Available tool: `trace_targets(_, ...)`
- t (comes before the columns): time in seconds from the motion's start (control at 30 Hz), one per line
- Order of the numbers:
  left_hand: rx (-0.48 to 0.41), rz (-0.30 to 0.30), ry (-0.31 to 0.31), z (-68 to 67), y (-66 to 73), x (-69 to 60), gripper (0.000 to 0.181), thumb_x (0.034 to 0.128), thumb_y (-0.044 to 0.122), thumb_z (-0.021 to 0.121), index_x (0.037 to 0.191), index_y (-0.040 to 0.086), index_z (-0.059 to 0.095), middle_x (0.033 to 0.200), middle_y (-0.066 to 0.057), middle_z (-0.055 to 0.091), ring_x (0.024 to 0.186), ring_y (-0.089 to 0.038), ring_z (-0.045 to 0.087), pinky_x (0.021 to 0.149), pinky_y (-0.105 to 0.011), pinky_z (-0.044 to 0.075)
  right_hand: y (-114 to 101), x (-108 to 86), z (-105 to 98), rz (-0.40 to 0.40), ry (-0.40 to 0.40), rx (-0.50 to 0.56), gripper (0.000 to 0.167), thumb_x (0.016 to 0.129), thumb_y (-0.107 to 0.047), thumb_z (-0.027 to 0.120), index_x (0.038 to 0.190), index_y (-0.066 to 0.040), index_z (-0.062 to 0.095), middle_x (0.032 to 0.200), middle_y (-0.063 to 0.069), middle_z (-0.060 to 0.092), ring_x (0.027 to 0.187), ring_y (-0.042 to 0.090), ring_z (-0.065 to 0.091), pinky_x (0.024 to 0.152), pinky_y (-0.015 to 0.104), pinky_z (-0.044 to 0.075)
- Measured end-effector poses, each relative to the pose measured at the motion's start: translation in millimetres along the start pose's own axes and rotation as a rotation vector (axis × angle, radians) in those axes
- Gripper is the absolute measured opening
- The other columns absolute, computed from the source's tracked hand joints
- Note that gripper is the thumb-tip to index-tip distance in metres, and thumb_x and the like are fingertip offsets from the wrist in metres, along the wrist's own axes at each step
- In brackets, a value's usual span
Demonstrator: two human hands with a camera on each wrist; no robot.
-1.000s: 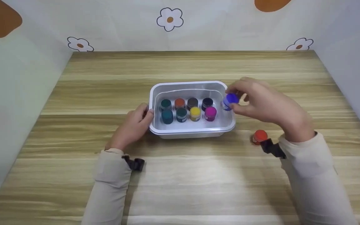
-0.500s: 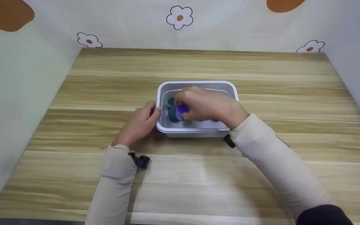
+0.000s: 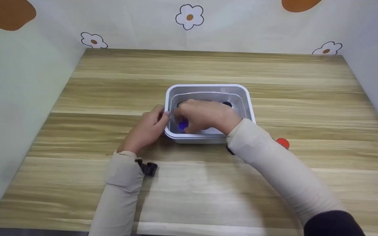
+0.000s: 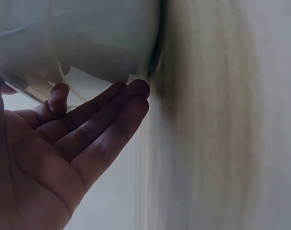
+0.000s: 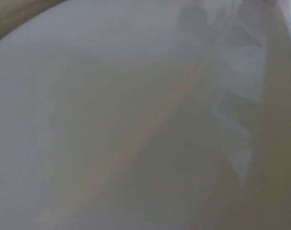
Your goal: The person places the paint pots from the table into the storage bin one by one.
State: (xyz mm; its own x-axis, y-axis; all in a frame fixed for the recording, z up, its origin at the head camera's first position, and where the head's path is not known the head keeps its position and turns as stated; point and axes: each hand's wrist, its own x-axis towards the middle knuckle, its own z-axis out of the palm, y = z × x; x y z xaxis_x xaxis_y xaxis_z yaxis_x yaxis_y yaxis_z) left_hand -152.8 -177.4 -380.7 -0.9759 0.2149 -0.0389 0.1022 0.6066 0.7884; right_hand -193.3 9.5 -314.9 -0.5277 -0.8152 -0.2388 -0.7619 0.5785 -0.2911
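Observation:
The white plastic tub [image 3: 210, 87] stands on the wooden table. In the head view my right hand [image 3: 203, 114] reaches down into its left part, thumb and fingers pinching a small paint jar with a blue lid [image 3: 183, 124]. My left hand [image 3: 148, 129] holds the tub's left side, thumb at the rim. The left wrist view shows the fingers [image 4: 95, 129] of that hand against the outer wall. A dark-lidded paint jar [image 3: 227, 104] shows behind my right wrist; that hand hides most of the other jars. In the right wrist view the tub wall [image 5: 111, 96] fills the picture.
A red-lidded jar [image 3: 283, 143] lies to the right of the tub, partly behind my right sleeve [image 3: 274, 164]. The wooden tabletop [image 3: 189, 196] meets a flower-patterned backdrop [image 3: 143, 23] at the back and pale walls at both sides.
My right hand has carried the blue-lidded jar from the tub's right rim leftward, then lower into its front left part. My left hand keeps its hold on the tub. The head view has shifted slightly.

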Motion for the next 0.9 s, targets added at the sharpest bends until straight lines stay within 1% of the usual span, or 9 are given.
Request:
trace_targets(0.13, 0.002, 0.011, 0.007, 0.0, 0.0, -0.3, 0.027, 0.1041, 0.03, 0.041, 0.108, 0.007, 0.054, 0.085, -0.006, 0.054, 0.076, -0.019, 0.051, 0.068, -0.034, 0.042, 2, 2.5, 3, -0.03, 0.011, -0.038, 0.011, 0.086, -0.008, 0.07, 0.097, -0.008, 0.071, 0.083, 0.004, 0.065, 0.072, 0.018, 0.053, 0.066, 0.03, 0.045)
trace_targets(0.23, 0.01, 0.03, 0.024, 0.2, -0.7, -0.4, 0.026, 0.1035, 0.029, 0.042, 0.104, 0.007, 0.054, 0.082, -0.005, 0.053, 0.075, -0.019, 0.05, 0.068, -0.033, 0.041, 4, 2.6, 5, -0.049, 0.029, -0.062, 0.005, 0.086, -0.008, 0.069, 0.091, -0.009, 0.07, 0.082, 0.004, 0.062, 0.073, 0.018, 0.052, 0.066, 0.03, 0.044)
trace_targets(0.37, 0.021, 0.045, 0.039, 0.3, -1.4, -0.3, 0.024, 0.1027, 0.029, 0.043, 0.1, 0.007, 0.053, 0.081, -0.005, 0.052, 0.074, -0.02, 0.05, 0.067, -0.033, 0.04, 4, 2.6, 9, -0.046, 0.035, -0.092, 0.006, 0.087, -0.007, 0.066, 0.087, -0.011, 0.069, 0.086, 0.003, 0.059, 0.076, 0.018, 0.051, 0.067, 0.031, 0.044)
trace_targets(0.6, 0.011, 0.037, 0.031, 0.0, -1.2, 0.1, 0.025, 0.1031, 0.03, 0.042, 0.103, 0.007, 0.053, 0.084, -0.006, 0.054, 0.076, -0.02, 0.051, 0.068, -0.034, 0.041, 3, 2.0, 11, 0.007, 0.022, -0.109, 0.011, 0.089, -0.006, 0.066, 0.095, -0.014, 0.072, 0.091, 0.004, 0.061, 0.079, 0.02, 0.055, 0.069, 0.034, 0.047)
trace_targets(0.7, 0.011, 0.035, 0.029, 0.0, -0.5, -0.1, 0.026, 0.1033, 0.03, 0.042, 0.105, 0.008, 0.054, 0.085, -0.006, 0.055, 0.077, -0.02, 0.051, 0.068, -0.034, 0.042, 3, 1.4, 12, 0.016, 0.017, -0.107, 0.012, 0.09, -0.006, 0.066, 0.097, -0.014, 0.072, 0.091, 0.003, 0.061, 0.08, 0.02, 0.055, 0.07, 0.034, 0.047)
trace_targets(0.8, 0.015, 0.036, 0.028, 0.2, -0.3, -0.4, 0.026, 0.1032, 0.03, 0.042, 0.106, 0.008, 0.054, 0.085, -0.006, 0.056, 0.077, -0.02, 0.052, 0.069, -0.034, 0.042, 4, -0.7, 10, 0.01, 0.019, -0.081, 0.011, 0.089, -0.006, 0.066, 0.096, -0.013, 0.071, 0.089, 0.004, 0.061, 0.079, 0.019, 0.054, 0.071, 0.034, 0.047)
trace_targets(0.9, 0.017, 0.038, 0.024, 0.3, -0.3, -0.7, 0.026, 0.103, 0.03, 0.042, 0.107, 0.007, 0.054, 0.087, -0.006, 0.057, 0.079, -0.02, 0.053, 0.07, -0.034, 0.043, 6, -7.3, 5, 0.005, 0.032, -0.031, 0.013, 0.087, -0.007, 0.067, 0.1, -0.01, 0.071, 0.089, 0.003, 0.061, 0.08, 0.018, 0.054, 0.072, 0.032, 0.047)
